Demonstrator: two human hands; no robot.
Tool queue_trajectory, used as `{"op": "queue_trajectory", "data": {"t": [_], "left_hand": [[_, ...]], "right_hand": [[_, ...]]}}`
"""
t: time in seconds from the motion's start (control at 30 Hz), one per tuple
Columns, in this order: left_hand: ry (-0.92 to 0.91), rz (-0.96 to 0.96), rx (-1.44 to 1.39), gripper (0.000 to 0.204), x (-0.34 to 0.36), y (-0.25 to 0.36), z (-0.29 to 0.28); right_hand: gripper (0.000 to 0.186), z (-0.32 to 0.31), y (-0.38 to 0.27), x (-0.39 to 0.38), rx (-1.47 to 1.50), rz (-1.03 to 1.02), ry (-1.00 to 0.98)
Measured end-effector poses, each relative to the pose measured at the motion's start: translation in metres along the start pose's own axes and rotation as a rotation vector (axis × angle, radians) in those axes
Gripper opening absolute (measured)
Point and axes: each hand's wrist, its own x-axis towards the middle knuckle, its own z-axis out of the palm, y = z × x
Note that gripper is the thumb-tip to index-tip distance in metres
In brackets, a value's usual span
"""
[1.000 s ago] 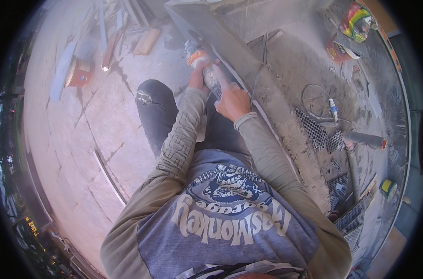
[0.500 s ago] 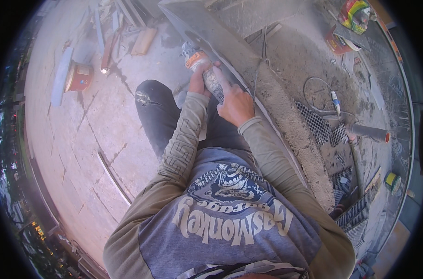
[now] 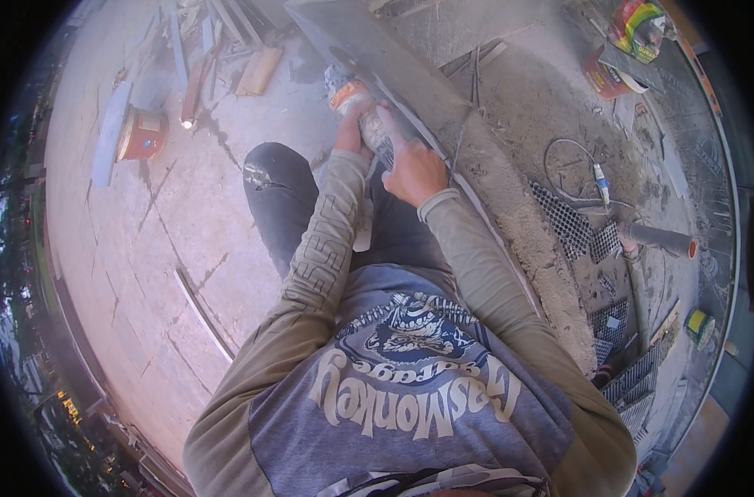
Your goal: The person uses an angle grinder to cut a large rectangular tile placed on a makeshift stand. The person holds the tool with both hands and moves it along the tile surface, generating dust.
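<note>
Both my hands grip a dust-covered angle grinder [image 3: 344, 93] with an orange band near its head. My left hand [image 3: 352, 131] wraps round the body just behind that band. Farther back, my right hand [image 3: 416, 170] is closed on the grey rear body, its index finger stretched along the tool. The grinder's head points away from me, beside the long edge of a grey slab [image 3: 410, 83]. Dust hazes the air there, and I cannot make out the disc or whether it touches the slab.
A rough mortar ledge [image 3: 518, 211] runs along my right. Beyond it lie a looped cable with a blue-and-white connector [image 3: 601, 184], black plastic grids [image 3: 562, 219] and a pipe [image 3: 660, 238]. A red bucket [image 3: 142, 134] and wood strips [image 3: 196, 91] stand far left; another bucket [image 3: 605, 74] stands far right.
The grinder and both hands have shifted slightly up and to the left, away from me. My grip on the tool looks the same.
</note>
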Motion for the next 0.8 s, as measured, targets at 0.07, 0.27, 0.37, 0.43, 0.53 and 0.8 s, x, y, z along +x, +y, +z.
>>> {"op": "queue_trajectory", "data": {"t": [0.07,0.27,0.37,0.43,0.53,0.8], "left_hand": [[0.003,0.008,-0.002,0.043,0.003,0.001,-0.001],[-0.003,0.026,-0.056,0.039,0.009,0.004,0.000],[-0.011,-0.004,-0.030,0.039,0.013,0.009,-0.001],[-0.024,0.006,-0.047,0.039,0.010,0.012,0.000],[-0.043,0.007,-0.035,0.039,-0.001,0.009,0.010],[-0.105,-0.036,0.032,0.039,-0.024,0.005,0.012]], "right_hand": [[0.114,0.001,0.000,0.003,-0.014,0.007,-0.005],[0.115,-0.001,-0.003,0.008,-0.006,-0.008,0.002],[0.115,-0.001,-0.003,0.010,0.002,-0.030,0.014],[0.115,0.007,0.004,0.014,-0.008,-0.035,0.008],[0.114,0.011,0.009,0.012,-0.018,-0.048,0.038],[0.117,-0.005,0.003,-0.024,0.031,-0.002,0.016]]}}
